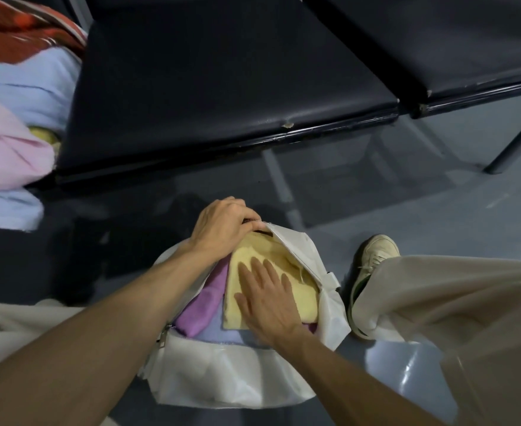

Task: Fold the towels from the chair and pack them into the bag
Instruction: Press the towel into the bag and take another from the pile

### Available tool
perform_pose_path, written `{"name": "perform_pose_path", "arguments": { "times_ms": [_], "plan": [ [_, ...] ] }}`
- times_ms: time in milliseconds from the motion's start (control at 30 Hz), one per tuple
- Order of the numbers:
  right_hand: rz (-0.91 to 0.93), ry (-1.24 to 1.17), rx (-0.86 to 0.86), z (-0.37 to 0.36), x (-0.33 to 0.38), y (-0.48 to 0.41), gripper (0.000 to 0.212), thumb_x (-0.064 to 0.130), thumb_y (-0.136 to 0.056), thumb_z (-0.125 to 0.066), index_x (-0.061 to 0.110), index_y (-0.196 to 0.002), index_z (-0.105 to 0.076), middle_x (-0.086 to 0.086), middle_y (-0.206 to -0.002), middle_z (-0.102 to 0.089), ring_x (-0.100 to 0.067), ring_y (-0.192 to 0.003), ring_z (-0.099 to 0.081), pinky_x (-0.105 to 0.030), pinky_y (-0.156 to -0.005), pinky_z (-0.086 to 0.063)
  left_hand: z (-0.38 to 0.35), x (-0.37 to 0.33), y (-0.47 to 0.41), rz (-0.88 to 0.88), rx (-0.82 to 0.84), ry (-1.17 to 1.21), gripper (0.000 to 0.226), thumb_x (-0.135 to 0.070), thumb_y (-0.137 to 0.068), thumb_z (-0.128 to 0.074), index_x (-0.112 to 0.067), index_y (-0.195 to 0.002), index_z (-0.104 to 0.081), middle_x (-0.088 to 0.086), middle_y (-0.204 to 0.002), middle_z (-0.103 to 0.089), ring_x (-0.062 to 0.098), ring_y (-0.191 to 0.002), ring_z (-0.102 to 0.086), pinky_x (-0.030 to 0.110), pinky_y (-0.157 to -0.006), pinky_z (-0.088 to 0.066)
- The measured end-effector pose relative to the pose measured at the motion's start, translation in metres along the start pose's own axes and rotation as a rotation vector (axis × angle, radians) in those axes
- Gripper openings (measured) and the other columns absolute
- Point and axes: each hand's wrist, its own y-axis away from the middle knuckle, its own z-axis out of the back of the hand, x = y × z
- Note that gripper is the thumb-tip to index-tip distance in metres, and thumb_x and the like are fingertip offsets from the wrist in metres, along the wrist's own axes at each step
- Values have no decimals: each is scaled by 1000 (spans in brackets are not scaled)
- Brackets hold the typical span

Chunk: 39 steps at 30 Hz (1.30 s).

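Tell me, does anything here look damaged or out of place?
Yes, slightly. The middle black seat has a chip in its front edge, showing pale material, and the next seat's corner is nicked too. The yellow towel in the bag lies flat under the right hand.

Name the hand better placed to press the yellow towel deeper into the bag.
Probably right: the right hand lies flat on the yellow towel, while the left hand grips the bag rim.

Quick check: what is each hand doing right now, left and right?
Left hand: grips the rim of the white bag at its opening.
Right hand: open, pressing flat on the yellow towel.
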Motion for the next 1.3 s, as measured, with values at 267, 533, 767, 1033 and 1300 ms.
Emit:
{"name": "perform_pose_path", "arguments": {
  "times_ms": [267, 533, 767, 1033, 1300],
  "plan": [
    [-94, -46, 157, -16, 2, -26, 56, 49, -102, -9, 34, -153, 8, 9, -161, 15, -18, -147, 21, -56, -114, 11, 3, 3, 13, 31, 132, 23, 26, -39, -93, -58, -28, -114, -70, -5, -102, -65, 13, -100, -54, 27, -83, -39],
    [40, 122, 318, 39, 2, -11, 48, 25, -101, -39, 10, -146, -33, -14, -152, -33, -33, -137, -35, -42, -111, -34, 35, 1, 35, 82, 271, 147, 34, -33, -98, -51, -26, -130, -58, -4, -122, -59, 13, -115, -53, 34, -100, -43],
    [122, 151, 124, 152, 37, 7, 31, 16, -96, -46, 15, -118, -67, -6, -123, -65, -27, -112, -60, -33, -96, -46, 103, -1, 68, 33, 234, 139, 26, -24, -95, -58, -24, -119, -66, -11, -108, -63, 7, -104, -60, 24, -93, -46],
    [264, 8, -57, 232, 126, 6, 26, 17, -96, -50, 18, -112, -69, 1, -108, -70, -17, -101, -64, -29, -91, -49, 201, 37, 94, 133, 82, -94, 25, -23, -93, -55, -28, -114, -67, -6, -108, -71, 13, -100, -63, 27, -92, -45],
    [435, -149, -126, 218, 227, -53, 22, 14, -95, -53, 17, -108, -70, 3, -97, -67, -16, -98, -63, -29, -87, -51, 250, 136, 154, 466, -331, -16, 22, -15, -91, -52, -26, -100, -68, 1, -106, -71, 20, -95, -63, 32, -81, -50]
  ]
}}
